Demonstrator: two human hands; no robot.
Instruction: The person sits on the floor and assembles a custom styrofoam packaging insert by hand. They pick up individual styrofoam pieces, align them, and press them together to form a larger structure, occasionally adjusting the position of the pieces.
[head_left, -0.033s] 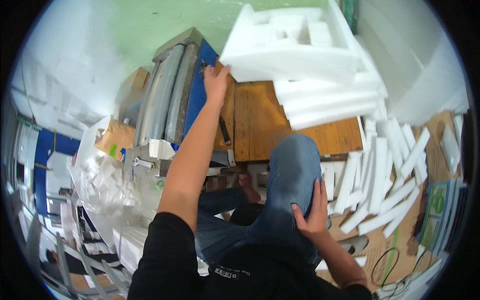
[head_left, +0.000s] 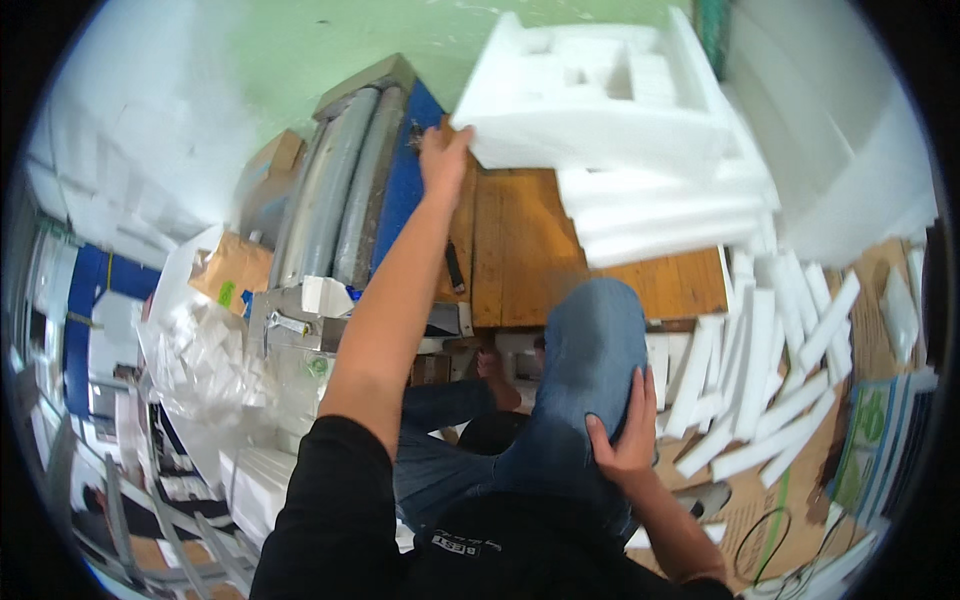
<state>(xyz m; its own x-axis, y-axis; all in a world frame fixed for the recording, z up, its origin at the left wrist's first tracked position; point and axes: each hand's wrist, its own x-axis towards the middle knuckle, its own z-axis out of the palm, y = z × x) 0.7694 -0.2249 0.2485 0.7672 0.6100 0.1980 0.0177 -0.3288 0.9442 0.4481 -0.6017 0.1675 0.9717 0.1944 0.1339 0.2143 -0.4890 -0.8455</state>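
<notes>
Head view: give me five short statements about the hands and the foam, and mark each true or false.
1. The left hand touches the edge of the large white foam block. True.
2. The right hand holds a foam strip. False: it rests on the person's jeans-clad knee.
3. Loose white foam strips lie at the right. True.
4. The wooden board is painted red. False: it is bare wood.
5. The right hand's fingers are clenched into a fist. False: they lie spread.
</notes>
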